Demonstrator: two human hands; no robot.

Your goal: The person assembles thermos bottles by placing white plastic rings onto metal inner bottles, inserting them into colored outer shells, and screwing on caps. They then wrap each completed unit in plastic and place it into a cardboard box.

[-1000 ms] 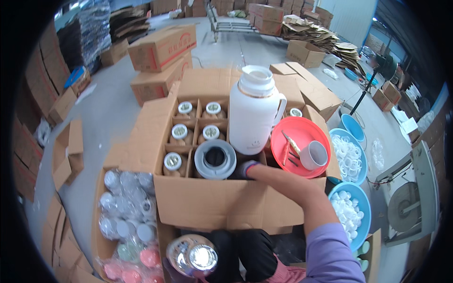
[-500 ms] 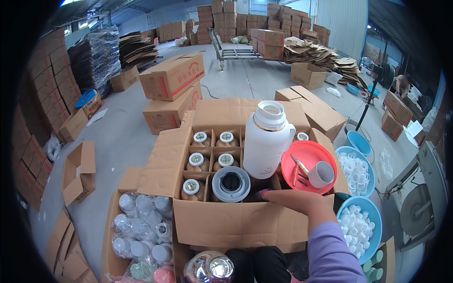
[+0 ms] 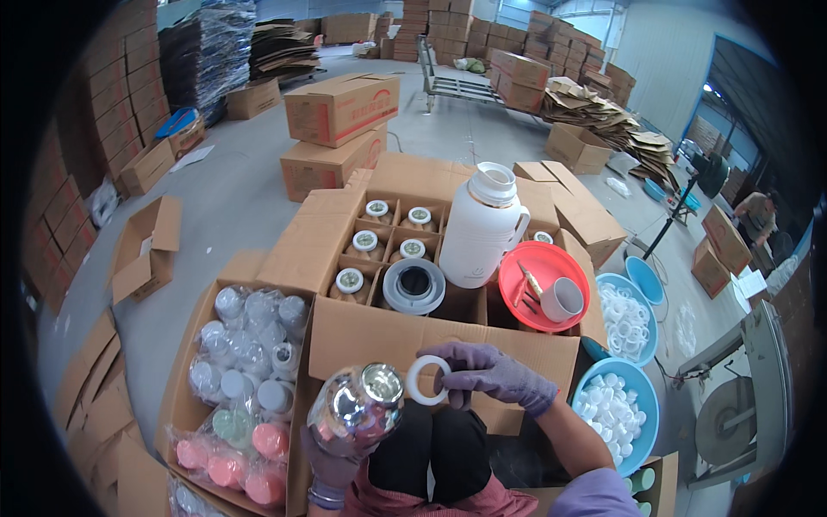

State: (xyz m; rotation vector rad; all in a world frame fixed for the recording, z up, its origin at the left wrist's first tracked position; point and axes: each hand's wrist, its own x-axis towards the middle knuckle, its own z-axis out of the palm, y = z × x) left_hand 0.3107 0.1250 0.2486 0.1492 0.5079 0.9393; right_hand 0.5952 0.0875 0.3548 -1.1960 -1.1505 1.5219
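Observation:
My left hand (image 3: pixel 331 468), in a purple-grey glove, cradles a shiny silver flask liner (image 3: pixel 355 415) from below, above my lap. The liner tilts with its round end up to the right. Beside it, my gloved right hand (image 3: pixel 493 376) pinches a white ring (image 3: pixel 413 379) between thumb and fingers; whether ring and liner touch is hard to tell. In front of both hands stands a divided carton (image 3: pixel 431 340). It bears a white handled thermos jug (image 3: pixel 475 237), a grey round collar (image 3: pixel 436 295) with a dark centre, and several white-topped pieces (image 3: pixel 365 241) in its cells.
A red basin (image 3: pixel 570 260) with a grey cup (image 3: pixel 562 299) and small tools rests on the carton's right. Blue basins hold white rings (image 3: pixel 622 319) and white caps (image 3: pixel 608 409). At left, a box holds bagged cups (image 3: pixel 237 383). A person (image 3: pixel 756 215) works far right.
My right hand has come out of the carton and now holds the white ring near the liner. My left hand has come into view with the liner, which is raised. The view has shifted.

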